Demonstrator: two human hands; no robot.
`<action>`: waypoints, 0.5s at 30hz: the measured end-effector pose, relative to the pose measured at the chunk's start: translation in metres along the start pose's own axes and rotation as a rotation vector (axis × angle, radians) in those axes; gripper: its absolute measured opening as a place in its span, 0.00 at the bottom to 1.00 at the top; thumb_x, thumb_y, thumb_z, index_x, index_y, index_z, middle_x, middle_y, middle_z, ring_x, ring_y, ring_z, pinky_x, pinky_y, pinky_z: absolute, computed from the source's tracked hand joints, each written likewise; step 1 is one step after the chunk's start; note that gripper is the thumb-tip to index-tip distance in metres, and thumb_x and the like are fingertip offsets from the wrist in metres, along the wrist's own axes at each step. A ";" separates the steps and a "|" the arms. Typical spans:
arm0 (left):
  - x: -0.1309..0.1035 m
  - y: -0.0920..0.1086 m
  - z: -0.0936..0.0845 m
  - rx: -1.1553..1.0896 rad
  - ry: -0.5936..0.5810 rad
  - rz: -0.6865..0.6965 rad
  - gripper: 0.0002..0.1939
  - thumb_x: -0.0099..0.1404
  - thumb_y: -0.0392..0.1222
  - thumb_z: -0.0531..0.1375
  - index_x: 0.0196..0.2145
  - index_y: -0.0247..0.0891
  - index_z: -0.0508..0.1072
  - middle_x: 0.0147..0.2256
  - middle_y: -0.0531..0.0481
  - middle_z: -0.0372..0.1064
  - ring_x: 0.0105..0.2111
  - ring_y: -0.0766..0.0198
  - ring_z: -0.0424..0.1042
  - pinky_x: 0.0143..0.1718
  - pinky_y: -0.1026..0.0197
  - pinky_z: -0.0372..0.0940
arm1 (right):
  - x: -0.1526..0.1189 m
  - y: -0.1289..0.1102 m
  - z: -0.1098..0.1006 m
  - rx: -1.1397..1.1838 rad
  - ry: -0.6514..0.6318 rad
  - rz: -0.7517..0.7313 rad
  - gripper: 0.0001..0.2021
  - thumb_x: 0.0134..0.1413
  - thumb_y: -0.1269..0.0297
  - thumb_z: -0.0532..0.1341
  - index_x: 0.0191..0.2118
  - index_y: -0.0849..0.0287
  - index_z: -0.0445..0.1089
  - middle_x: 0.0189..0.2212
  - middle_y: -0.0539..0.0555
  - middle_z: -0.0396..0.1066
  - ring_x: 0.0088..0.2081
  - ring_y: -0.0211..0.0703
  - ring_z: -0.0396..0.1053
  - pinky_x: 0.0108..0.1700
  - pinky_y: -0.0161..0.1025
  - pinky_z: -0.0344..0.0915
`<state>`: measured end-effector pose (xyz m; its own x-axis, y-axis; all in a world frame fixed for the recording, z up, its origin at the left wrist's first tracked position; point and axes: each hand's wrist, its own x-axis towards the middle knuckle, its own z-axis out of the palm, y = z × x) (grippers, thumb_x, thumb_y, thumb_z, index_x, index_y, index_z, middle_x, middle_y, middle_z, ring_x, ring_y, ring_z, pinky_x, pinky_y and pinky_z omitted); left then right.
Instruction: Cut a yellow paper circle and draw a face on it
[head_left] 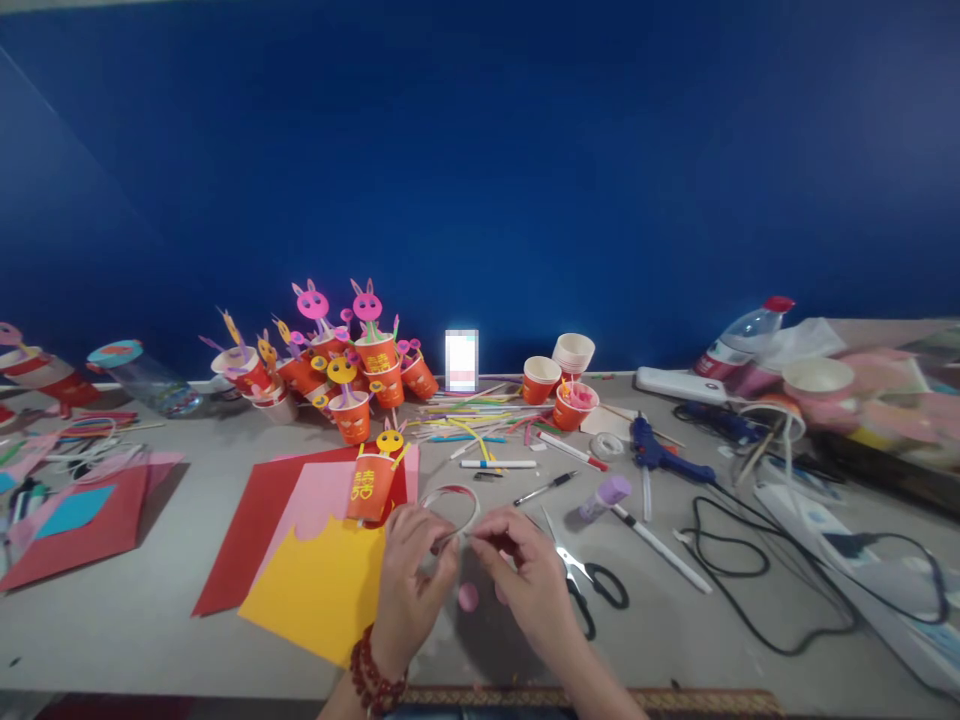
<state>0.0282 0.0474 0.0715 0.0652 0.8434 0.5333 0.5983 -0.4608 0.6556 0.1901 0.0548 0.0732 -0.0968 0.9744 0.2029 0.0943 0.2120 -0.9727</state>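
The white ring (475, 512) was found just above the tabletop (172, 640), at the near middle, between the left hand (409, 570) and the right hand (529, 570). It was a thin, rounded band with an open centre, pale on the outside and showing a reddish tint along its far inner edge. Its near edge was partly hidden by fingers, and any markings were too small to read.

The left grip was clamped on the ring's near left edge, thumb against fingers. The right grip had thumb and forefinger drawn together at the near right side; exactly what was pinched there could not be told. A red beaded bracelet (373, 678) was noted on the left wrist.

A pink disc (468, 597) lay below the fingertips, with a second pink piece partly covered by the right hand. Black-handled scissors (569, 562) lay beside that hand, blades directed away, and a purple-capped glue stick (604, 497) lay beyond them. To the left, a yellow sheet (315, 590) overlapped pink and red paper, on which a decorated orange cup (371, 487) was observed near the ring
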 end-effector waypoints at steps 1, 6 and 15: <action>0.000 0.000 0.000 0.010 0.010 -0.002 0.07 0.68 0.40 0.56 0.32 0.42 0.71 0.30 0.50 0.71 0.34 0.57 0.69 0.41 0.54 0.63 | 0.000 -0.001 0.000 0.004 0.003 -0.005 0.04 0.58 0.65 0.62 0.33 0.56 0.74 0.31 0.51 0.72 0.27 0.38 0.68 0.20 0.29 0.61; 0.000 0.002 0.001 0.023 0.061 -0.020 0.07 0.66 0.39 0.56 0.30 0.42 0.70 0.29 0.51 0.71 0.33 0.57 0.68 0.41 0.53 0.62 | 0.002 -0.007 0.002 -0.007 0.014 -0.071 0.05 0.56 0.68 0.62 0.30 0.56 0.73 0.29 0.50 0.71 0.30 0.40 0.70 0.30 0.33 0.67; -0.006 0.003 0.013 -0.152 0.151 -0.147 0.07 0.64 0.37 0.55 0.27 0.42 0.66 0.26 0.52 0.66 0.31 0.59 0.66 0.36 0.56 0.63 | -0.002 -0.002 0.014 0.012 0.067 -0.071 0.09 0.58 0.62 0.62 0.27 0.56 0.70 0.30 0.52 0.69 0.32 0.42 0.69 0.34 0.36 0.69</action>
<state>0.0398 0.0451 0.0632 -0.1405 0.8589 0.4925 0.4646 -0.3821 0.7988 0.1760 0.0510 0.0734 -0.0367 0.9599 0.2778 0.0773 0.2799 -0.9569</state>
